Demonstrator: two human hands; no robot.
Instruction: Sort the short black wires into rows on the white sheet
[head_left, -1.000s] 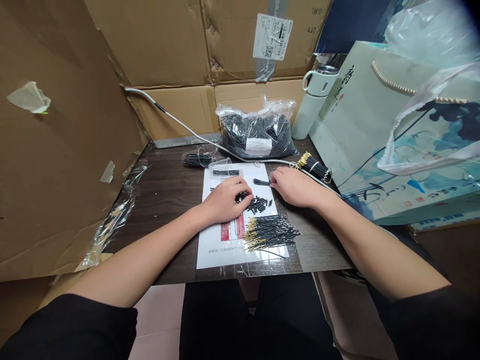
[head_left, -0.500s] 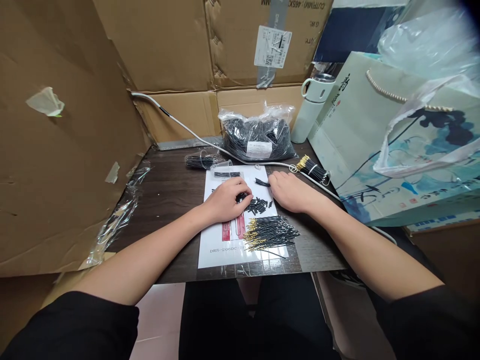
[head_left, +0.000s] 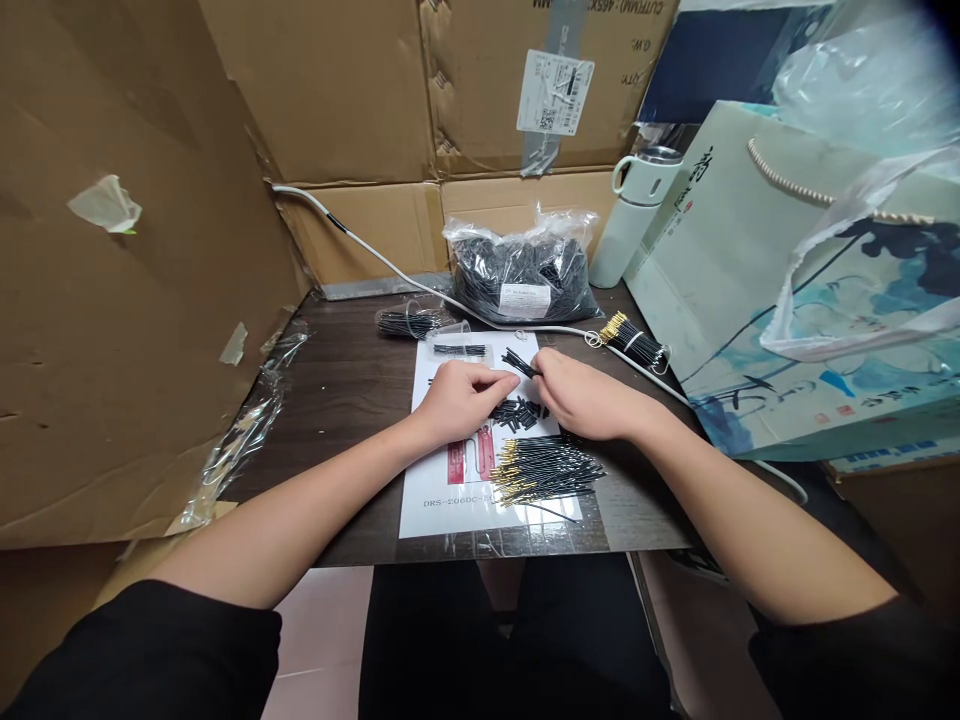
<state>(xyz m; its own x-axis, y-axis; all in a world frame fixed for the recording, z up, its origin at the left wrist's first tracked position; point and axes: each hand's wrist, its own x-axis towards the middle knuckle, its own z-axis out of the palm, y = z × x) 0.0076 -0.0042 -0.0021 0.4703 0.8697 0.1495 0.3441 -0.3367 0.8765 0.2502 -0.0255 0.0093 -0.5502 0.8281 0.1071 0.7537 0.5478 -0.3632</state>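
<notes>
My right hand (head_left: 581, 393) is closed around a few thin black wires (head_left: 517, 362), whose ends stick out to the left. Just left of it is my left hand (head_left: 469, 398), thumb and fingers pinched together near the wires; whatever they hold is too small or hidden to make out. Below both hands, short black tube pieces (head_left: 517, 412) lie in a loose pile on a printed white sheet (head_left: 420, 515). Nearer the table edge is a spread of black wires with gold tips (head_left: 551, 468), gold ends to the left.
Behind the hands stand a clear bag of black parts (head_left: 521, 275) and a pale bottle (head_left: 634, 220). A tied wire bundle (head_left: 636, 340) lies right, a bagged one (head_left: 409, 320) left. A white cable (head_left: 375, 255) crosses behind. Cardboard (head_left: 150, 330) walls the left, a paper bag (head_left: 810, 330) the right.
My left hand has lifted from the tube pile, its fingers now pinched and pointing toward the right hand. The wires in my right hand are raised and tilted. The view has shifted slightly.
</notes>
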